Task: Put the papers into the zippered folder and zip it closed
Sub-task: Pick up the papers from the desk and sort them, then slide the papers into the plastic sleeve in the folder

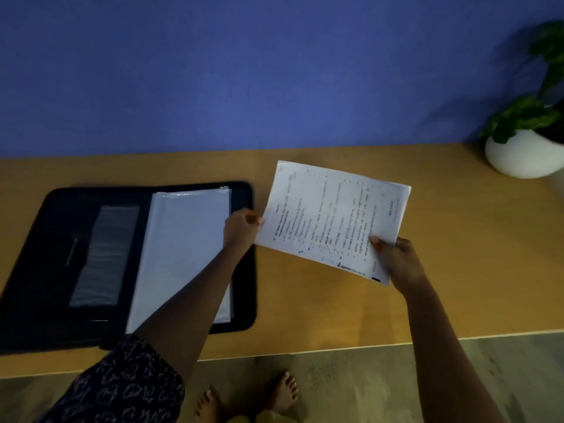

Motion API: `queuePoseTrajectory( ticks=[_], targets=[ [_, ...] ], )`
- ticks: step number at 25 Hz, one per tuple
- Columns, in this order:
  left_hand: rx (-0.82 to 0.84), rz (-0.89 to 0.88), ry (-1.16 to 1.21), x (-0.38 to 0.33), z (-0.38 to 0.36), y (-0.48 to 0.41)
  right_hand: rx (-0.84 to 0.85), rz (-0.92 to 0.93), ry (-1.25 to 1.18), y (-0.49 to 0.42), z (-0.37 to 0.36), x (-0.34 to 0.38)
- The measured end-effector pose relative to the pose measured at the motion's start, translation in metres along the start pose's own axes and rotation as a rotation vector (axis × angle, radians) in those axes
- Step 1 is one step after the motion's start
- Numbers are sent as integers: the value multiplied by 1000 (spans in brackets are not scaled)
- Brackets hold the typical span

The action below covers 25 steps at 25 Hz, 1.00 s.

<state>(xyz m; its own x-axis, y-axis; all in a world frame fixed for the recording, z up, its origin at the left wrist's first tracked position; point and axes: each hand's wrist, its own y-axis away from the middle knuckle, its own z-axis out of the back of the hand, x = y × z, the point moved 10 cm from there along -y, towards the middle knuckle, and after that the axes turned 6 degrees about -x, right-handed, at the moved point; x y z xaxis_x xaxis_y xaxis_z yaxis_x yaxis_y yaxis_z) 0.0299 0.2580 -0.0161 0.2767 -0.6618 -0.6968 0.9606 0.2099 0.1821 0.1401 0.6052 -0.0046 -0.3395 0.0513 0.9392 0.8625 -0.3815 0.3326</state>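
On the table's (305, 300) left I see the folder (45, 270) lying open; right of it, my left hand (242, 228) and right hand (396, 261) each pinch an edge of the papers (332, 215), held above the bare wood.

Black folder (247, 285), white printed papers (332, 215) (dark text), blue wall (244, 71)

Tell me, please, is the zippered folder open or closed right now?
Open: the folder lies spread flat on the table, both inner sides showing.
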Motion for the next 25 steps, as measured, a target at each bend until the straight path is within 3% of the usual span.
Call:
queuePoseTrajectory(
  ticks=[9, 18, 25],
  targets=[
    [79, -157, -596, 33, -30, 40, -227, -142, -117, 20, 1, -34],
    [179, -242, -604, 54, -45, 58, -339, -189, -192, 44, -14, -42],
    [239, -461, -667, 81, -35, 100, -406, -212, -265, 56, -35, -46]
  ],
)
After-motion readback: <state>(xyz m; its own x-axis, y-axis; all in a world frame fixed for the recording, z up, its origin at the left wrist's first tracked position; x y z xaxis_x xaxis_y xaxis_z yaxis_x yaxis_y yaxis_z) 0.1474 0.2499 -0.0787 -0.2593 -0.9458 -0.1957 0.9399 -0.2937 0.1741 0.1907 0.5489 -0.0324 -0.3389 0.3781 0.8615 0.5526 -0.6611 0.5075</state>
